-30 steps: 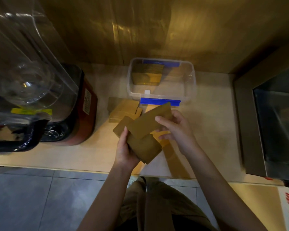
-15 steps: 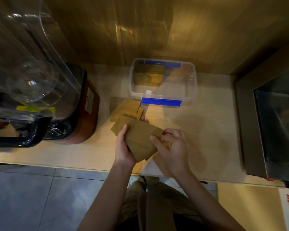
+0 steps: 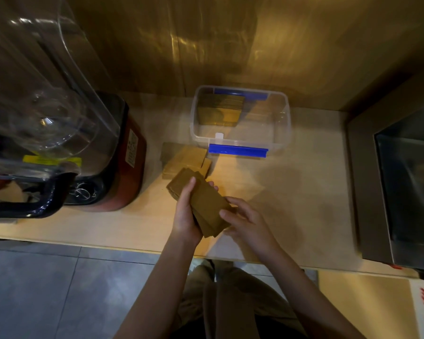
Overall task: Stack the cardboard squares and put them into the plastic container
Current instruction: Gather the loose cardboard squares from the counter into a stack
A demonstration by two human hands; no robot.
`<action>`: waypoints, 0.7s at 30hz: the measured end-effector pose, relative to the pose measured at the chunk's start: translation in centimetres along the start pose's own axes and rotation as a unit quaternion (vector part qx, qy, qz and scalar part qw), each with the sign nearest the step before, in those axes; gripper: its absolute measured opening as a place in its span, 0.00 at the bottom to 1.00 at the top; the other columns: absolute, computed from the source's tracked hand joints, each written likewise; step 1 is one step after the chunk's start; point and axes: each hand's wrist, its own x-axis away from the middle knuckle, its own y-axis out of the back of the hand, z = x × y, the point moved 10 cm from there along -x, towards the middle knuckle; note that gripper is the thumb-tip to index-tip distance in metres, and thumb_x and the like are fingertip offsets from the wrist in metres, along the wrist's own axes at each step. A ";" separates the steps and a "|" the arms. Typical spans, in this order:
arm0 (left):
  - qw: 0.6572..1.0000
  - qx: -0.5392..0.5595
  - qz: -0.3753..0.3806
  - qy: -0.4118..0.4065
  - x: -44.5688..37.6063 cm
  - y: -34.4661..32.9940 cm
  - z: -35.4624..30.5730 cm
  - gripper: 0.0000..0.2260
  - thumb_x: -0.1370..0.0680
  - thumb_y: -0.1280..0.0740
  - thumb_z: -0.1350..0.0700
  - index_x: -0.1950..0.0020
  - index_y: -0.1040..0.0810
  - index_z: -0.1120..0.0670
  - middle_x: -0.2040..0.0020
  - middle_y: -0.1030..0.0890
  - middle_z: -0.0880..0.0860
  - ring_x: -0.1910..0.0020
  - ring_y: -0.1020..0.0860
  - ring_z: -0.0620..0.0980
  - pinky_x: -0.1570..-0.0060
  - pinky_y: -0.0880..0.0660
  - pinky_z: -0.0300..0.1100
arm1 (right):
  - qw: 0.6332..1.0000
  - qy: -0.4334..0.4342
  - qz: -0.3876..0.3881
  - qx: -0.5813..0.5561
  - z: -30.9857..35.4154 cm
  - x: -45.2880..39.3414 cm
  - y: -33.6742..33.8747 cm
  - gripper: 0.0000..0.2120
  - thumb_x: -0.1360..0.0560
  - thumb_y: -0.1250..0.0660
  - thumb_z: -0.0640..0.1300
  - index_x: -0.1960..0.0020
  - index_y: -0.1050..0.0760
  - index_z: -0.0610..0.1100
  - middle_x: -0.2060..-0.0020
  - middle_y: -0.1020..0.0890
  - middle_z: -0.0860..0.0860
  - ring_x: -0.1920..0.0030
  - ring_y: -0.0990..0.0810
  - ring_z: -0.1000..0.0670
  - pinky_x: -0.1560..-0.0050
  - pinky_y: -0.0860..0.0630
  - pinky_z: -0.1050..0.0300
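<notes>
Left hand [image 3: 185,214] and right hand [image 3: 246,220] grip cardboard stack [image 3: 203,204] above counter edge [image 3: 96,241], container [image 3: 240,140] beyond

One view only — head-worn, wide-angle, looking forward and steeply down from above the counter [image 3: 291,216]. Close range: forearms enter from the bottom edge, wall [image 3: 230,45] at top — floor [image 3: 34,289] visible below.

Both hands, left hand [image 3: 184,217], right hand [image 3: 246,220], gripping stacked cardboard squares [image 3: 203,200], above counter [image 3: 291,192]
</notes>
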 end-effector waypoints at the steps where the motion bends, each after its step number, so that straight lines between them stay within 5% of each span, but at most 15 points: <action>1: 1.000 -0.006 -0.013 -0.005 -0.2 0.1 0.0 0.13 0.28 0.37 0.47 0.50 0.25 0.54 0.58 0.22 0.52 0.59 0.21 0.47 0.57 0.23 0.43 | 0.997 -0.051 -0.009 -0.064 -1.1 -0.2 -0.1 0.18 0.26 0.34 0.41 0.38 0.31 0.46 0.47 0.23 0.47 0.48 0.21 0.48 0.58 0.18 0.59; 4: 0.997 -0.046 -0.050 -0.037 -0.4 0.6 -0.5 0.15 0.29 0.35 0.48 0.49 0.24 0.56 0.57 0.20 0.54 0.56 0.22 0.50 0.54 0.24 0.45 | 0.937 -0.191 0.017 -0.291 -3.6 -0.6 -2.2 0.21 0.28 0.33 0.39 0.37 0.33 0.38 0.44 0.23 0.40 0.46 0.21 0.42 0.57 0.17 0.51; 8: 0.984 -0.127 -0.072 -0.104 -0.9 1.1 -2.4 0.15 0.30 0.36 0.50 0.46 0.22 0.53 0.48 0.19 0.55 0.48 0.21 0.52 0.48 0.24 0.48 | 0.893 -0.225 0.028 -0.389 -3.7 -1.6 -3.1 0.25 0.32 0.32 0.39 0.36 0.33 0.39 0.41 0.25 0.37 0.43 0.24 0.40 0.52 0.23 0.47; 12: 0.976 -0.141 -0.116 -0.116 -1.5 3.3 -4.5 0.22 0.33 0.31 0.55 0.40 0.26 0.57 0.49 0.18 0.52 0.50 0.20 0.48 0.57 0.23 0.40 | 0.940 -0.177 0.015 -0.291 -1.6 -4.0 -2.4 0.13 0.29 0.34 0.38 0.45 0.28 0.42 0.49 0.22 0.43 0.47 0.24 0.44 0.51 0.25 0.50; 16: 0.967 -0.172 -0.159 -0.105 -2.2 5.4 -7.1 0.07 0.29 0.32 0.62 0.51 0.22 0.57 0.62 0.16 0.50 0.61 0.19 0.46 0.62 0.23 0.39 | 0.978 -0.122 -0.040 -0.163 1.0 -6.8 -0.7 0.09 0.30 0.31 0.35 0.57 0.26 0.48 0.56 0.21 0.49 0.53 0.23 0.50 0.49 0.24 0.50; 19: 0.937 -0.269 -0.191 -0.115 -3.0 6.0 -9.1 0.04 0.29 0.31 0.63 0.56 0.22 0.55 0.66 0.17 0.50 0.62 0.20 0.51 0.59 0.23 0.45 | 0.992 -0.074 -0.083 -0.067 3.0 -8.7 0.0 0.08 0.30 0.30 0.34 0.55 0.25 0.44 0.62 0.22 0.53 0.56 0.22 0.50 0.61 0.22 0.63; 21: 0.911 -0.324 -0.218 -0.129 -3.9 6.2 -10.3 0.06 0.28 0.31 0.62 0.52 0.23 0.57 0.58 0.18 0.56 0.58 0.21 0.54 0.55 0.23 0.48 | 0.990 -0.068 -0.113 -0.044 3.2 -10.1 -0.1 0.09 0.31 0.29 0.37 0.52 0.24 0.41 0.60 0.19 0.49 0.55 0.20 0.47 0.57 0.21 0.59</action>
